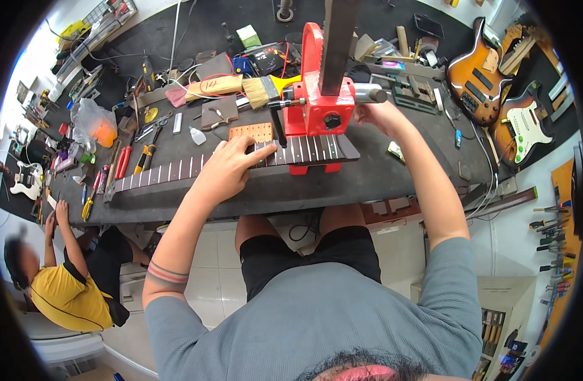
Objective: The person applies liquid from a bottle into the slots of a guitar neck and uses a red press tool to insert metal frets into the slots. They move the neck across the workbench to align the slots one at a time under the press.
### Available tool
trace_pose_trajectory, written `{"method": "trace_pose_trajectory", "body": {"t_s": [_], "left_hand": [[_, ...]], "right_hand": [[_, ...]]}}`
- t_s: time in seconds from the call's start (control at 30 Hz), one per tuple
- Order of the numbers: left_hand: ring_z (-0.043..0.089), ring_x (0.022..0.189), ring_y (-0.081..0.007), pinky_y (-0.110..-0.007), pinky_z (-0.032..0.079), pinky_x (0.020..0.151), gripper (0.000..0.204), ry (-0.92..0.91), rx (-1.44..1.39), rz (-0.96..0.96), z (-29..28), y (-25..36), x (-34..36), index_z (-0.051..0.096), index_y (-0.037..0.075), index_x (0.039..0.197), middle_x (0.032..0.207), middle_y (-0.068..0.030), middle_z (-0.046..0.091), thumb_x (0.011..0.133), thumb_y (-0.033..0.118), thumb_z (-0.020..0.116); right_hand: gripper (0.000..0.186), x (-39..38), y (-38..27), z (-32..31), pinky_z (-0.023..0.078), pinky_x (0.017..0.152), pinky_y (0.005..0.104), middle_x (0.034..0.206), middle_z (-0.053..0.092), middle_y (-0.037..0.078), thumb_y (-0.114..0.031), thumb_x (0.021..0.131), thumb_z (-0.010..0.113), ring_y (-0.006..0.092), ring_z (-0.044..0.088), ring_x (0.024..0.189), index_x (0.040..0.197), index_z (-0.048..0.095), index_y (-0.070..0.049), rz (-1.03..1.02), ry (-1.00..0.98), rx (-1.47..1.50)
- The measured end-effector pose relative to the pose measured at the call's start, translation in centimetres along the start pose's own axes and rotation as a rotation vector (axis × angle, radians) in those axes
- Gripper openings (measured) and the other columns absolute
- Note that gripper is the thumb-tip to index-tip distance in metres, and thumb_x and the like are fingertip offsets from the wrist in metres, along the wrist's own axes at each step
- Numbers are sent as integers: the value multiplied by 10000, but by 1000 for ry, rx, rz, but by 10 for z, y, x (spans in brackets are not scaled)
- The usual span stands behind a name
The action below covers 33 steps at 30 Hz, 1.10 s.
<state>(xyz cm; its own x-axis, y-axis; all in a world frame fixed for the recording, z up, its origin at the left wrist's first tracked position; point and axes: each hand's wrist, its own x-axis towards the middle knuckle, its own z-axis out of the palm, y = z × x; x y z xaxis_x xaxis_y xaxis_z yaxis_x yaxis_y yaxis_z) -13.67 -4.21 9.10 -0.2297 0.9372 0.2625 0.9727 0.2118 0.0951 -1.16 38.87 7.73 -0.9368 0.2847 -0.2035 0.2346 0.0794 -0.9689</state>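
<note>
A guitar neck (pixel 177 171) with a dark fretboard and metal frets lies across the bench, its right end under a red arbor press (pixel 329 105). My left hand (pixel 224 168) grips the neck just left of the press, fingers over the fretboard and one stretched towards the black rod (pixel 278 127) beside the press. Below the press's silver shaft (pixel 371 94), my right hand (pixel 381 119) has its fingers curled. The press partly hides them, and I cannot make out what they hold. A tall black bar (pixel 338 47) rises from the press.
Behind the neck lie an orange perforated block (pixel 251 132), a wide brush (pixel 261 92), a small white bottle (pixel 197 134) and red-handled pliers (pixel 123 161). Two sunburst guitar bodies (pixel 472 73) stand at the right. Another person (pixel 72 295) in yellow sits at the far left.
</note>
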Motion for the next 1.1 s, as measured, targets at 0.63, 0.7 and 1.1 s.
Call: {"method": "trace_pose_trajectory", "body": {"t_s": [0.63,0.7,1.1], "left_hand": [[636,1216,-339,-477,536,1068,832,-151,-123,2,-6,41,-39,712,270,1505,1341,-112,638,759,-83,818],[636,1208,-339,-473,539,1057,775,-174,-180,-25,0,41,-39,715,266,1503,1332,-105,645,799,-19,868],[631,1251,-358,-440,492,1114,693,23,-333,-29,8,36,-32,644,56,1392,1321,-127,656,793,198,962]], "right_hand": [[863,-195,70,100,407,1231,505,1498,577,186,-398,881,891,400,555,1380,1581,547,-29,-541,121,-657],[849,-190,72,104,409,1223,507,1482,585,180,-378,876,898,401,555,1378,1571,556,-29,-547,103,-719],[777,-175,87,110,426,1174,518,1432,610,157,-312,874,897,390,566,1338,1540,602,-43,-598,143,-915]]}}
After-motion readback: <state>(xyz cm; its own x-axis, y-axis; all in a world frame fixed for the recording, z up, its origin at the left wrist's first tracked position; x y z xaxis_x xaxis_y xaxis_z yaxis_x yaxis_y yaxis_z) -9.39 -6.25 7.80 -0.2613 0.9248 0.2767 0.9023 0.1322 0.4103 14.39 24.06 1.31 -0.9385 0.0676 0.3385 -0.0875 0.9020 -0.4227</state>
